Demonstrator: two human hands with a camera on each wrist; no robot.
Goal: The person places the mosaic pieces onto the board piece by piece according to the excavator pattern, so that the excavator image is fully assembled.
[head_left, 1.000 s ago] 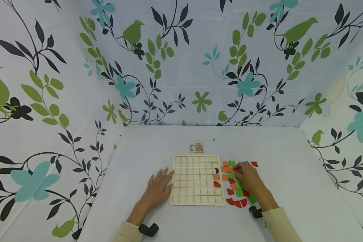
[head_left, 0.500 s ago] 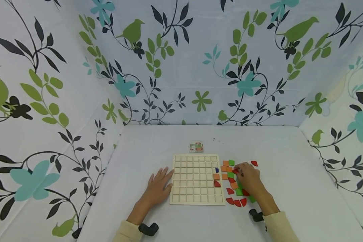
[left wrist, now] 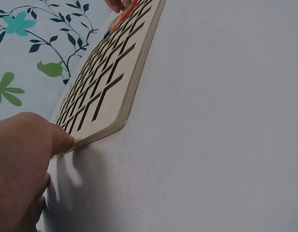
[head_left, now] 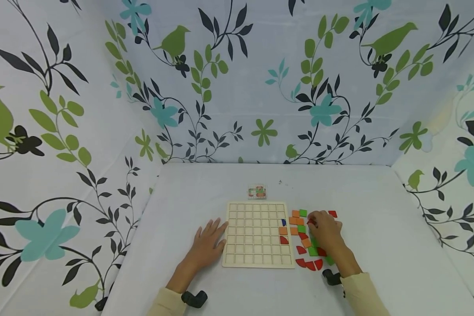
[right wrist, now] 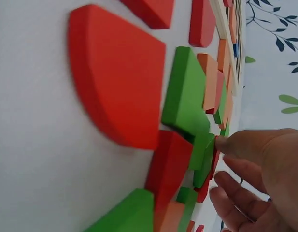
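A pale wooden grid board point(head_left: 256, 265) lies on the white table. My left hand point(head_left: 207, 245) rests flat beside it, fingers spread, with the thumb point(left wrist: 63, 139) touching the board's left edge in the left wrist view. To the board's right, my right hand point(head_left: 327, 230) pinches a red piece point(head_left: 310, 222) between thumb and fingers over the loose pieces; the fingers hide much of it. On the board's right column sit a small blue piece point(head_left: 283, 222), an orange square point(head_left: 283, 231) and a red quarter-circle point(head_left: 284, 240).
Several loose pieces lie right of the board, among them an orange square point(head_left: 294, 231), a green square point(head_left: 313, 251) and a red quarter-circle point(right wrist: 120, 77). A small patterned card point(head_left: 257, 192) lies behind the board. Patterned cloth point(head_left: 260, 87) surrounds the table.
My right hand has shifted slightly among the loose pieces; the red piece at its fingertips stuck out more half a second ago. My left hand and the board look unmoved.
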